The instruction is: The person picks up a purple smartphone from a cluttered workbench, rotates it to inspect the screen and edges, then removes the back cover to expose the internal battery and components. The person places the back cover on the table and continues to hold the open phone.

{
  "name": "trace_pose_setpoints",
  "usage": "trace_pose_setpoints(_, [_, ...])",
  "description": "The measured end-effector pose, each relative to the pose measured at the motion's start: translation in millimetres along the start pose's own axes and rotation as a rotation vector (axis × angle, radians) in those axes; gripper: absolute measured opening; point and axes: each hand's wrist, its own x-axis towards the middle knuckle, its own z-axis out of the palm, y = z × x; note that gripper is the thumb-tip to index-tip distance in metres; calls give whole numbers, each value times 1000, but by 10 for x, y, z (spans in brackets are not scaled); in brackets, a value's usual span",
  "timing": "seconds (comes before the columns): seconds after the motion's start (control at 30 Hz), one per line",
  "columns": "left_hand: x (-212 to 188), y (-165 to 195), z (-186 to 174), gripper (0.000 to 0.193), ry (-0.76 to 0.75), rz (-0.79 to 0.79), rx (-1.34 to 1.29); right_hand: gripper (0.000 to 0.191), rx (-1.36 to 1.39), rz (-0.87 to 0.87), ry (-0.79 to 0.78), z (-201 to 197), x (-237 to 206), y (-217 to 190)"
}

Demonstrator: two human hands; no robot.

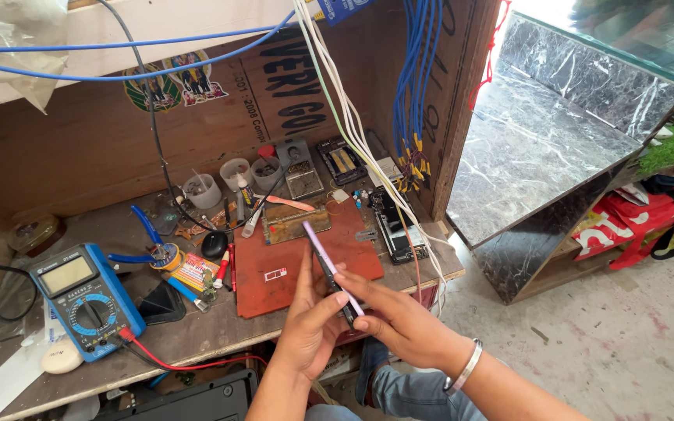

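Both hands hold a slim lilac-edged smartphone [331, 270] edge-on above the front of a red rubber work mat [274, 265], phone tilted so its far end points toward the back of the bench. Left hand [311, 323] is closed around the phone's lower part from underneath, thumb up along the side; right hand [399, 316], with a silver metal bangle [466, 366] on the wrist, pinches the near end, fingers narrow and pressed to the edge. Phone sits clear of the mat, not touching it. On the mat behind lie a small brass-coloured circuit plate [294, 224] and a second dark opened phone [395, 226] at the right edge, close under hanging white cables [352, 132]. Left of the mat, a blue digital multimeter [87, 300] with red lead, blue-handled pliers [146, 234], and white plastic cups [204, 189] of small parts. Risk, as I judge it: grip is on thin edges only, so a slip could drop the phone onto the mat or off the bench front to the floor; hard finger pressure at the edge might also flex or crack the screen.
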Motion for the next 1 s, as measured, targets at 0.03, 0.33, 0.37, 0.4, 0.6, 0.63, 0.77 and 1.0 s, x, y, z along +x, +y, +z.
trace_pose_setpoints(0.03, [0,4,-7,106,-7,-2,3,60,-1,1,-3,12,-8,13])
trace_pose_setpoints(0.33, [23,-67,-116,109,6,60,-55,57,-171,99,-76,-46,97,-109])
trace_pose_setpoints(0.37, [26,-77,-123,108,7,60,-65,56,-186,138,-79,-54,112,-132])
trace_pose_setpoints(0.4, [30,-84,-127,108,8,60,-75,56,-201,178,-81,-63,127,-154])
trace_pose_setpoints(0.6, [51,-94,-111,102,27,62,-165,54,-335,192,-16,-27,195,-219])
trace_pose_setpoints(0.63, [53,-91,-102,100,30,57,-172,54,-372,242,-14,0,199,-216])
trace_pose_setpoints(0.77, [28,-83,-75,88,0,25,-281,49,-473,-1,176,188,133,-176])
trace_pose_setpoints(1.0, [-33,-74,-100,74,-65,54,-517,51,-540,-152,235,135,-23,135])
